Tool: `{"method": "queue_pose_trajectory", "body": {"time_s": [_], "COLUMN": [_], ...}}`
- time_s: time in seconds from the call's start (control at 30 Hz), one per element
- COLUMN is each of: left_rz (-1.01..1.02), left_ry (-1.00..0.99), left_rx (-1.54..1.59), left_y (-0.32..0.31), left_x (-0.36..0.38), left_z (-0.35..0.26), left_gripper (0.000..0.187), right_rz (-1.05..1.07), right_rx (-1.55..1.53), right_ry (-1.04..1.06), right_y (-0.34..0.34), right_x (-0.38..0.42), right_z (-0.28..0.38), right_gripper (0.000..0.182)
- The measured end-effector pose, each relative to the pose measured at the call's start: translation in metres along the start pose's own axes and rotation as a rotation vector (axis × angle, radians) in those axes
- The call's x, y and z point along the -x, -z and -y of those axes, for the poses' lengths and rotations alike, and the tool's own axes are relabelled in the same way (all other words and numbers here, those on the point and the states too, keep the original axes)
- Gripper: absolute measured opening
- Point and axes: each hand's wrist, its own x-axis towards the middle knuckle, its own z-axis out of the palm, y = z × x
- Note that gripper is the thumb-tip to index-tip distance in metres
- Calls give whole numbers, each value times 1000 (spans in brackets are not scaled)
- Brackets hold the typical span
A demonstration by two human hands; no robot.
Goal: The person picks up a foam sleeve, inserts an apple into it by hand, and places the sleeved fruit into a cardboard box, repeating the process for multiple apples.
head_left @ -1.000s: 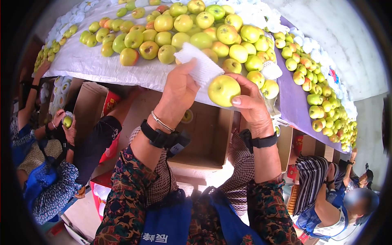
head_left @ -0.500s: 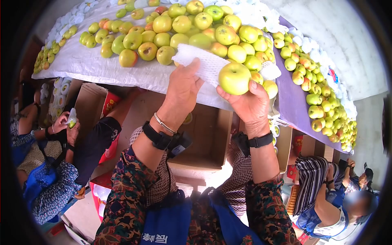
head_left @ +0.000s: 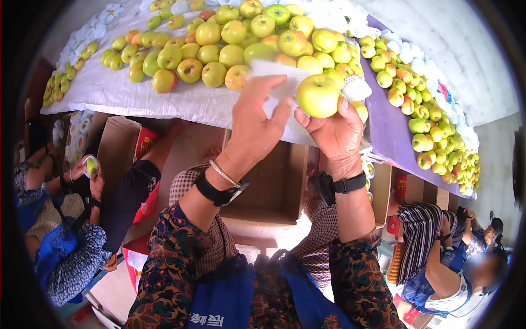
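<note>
My right hand [head_left: 333, 127] is closed around a yellow-green apple [head_left: 318, 96], holding it up at the table's front edge. Just left of it is a white foam net sleeve [head_left: 286, 80], blurred by motion, with one end close to the apple. My left hand [head_left: 258, 118] holds the sleeve, its index finger and thumb spread in front of it; the other fingers are mostly hidden. Behind both hands, loose apples [head_left: 232, 56] in yellow, green and red lie heaped on the white-covered table [head_left: 131, 98].
A purple-covered table [head_left: 383, 129] with more apples [head_left: 419, 126] stands at right. Below the table edge is an open cardboard box [head_left: 268, 192]. A co-worker [head_left: 71, 241] sits at left holding an apple; another person [head_left: 438, 263] sits at right. White foam nets [head_left: 350, 22] line the back.
My left hand has moved right and its index finger and thumb have spread. The foam sleeve has shifted right towards the apple. My right hand keeps the apple in nearly the same place.
</note>
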Motion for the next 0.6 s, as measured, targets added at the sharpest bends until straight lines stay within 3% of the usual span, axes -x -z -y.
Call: {"method": "queue_pose_trajectory", "body": {"time_s": [0.07,0.17,0.3,0.37,0.5,0.57,0.6], "left_rz": [100,85,90,20,61,8,8], "left_ry": [242,300,402,490,583,448,449], "left_rx": [310,513,535,584,502,198,197], "left_y": [-4,-7,-6,-9,-8,-11,-12], "left_x": [0,0,0,0,0,2,2], "left_z": [-6,-1,2,12,21,18,15], "left_gripper": [39,38,36,33,25,20,20], "right_rz": [43,56,18,8,26,-15,-15], "right_rx": [-43,-93,-57,110,179,201,200], "right_ry": [-51,-41,-69,-86,-100,-66,-68], "right_y": [2,3,1,5,-3,-6,-7], "right_x": [0,0,2,2,2,2,2], "right_z": [0,2,4,4,3,0,-1], "right_gripper": [52,52,51,52,53,56,56]}}
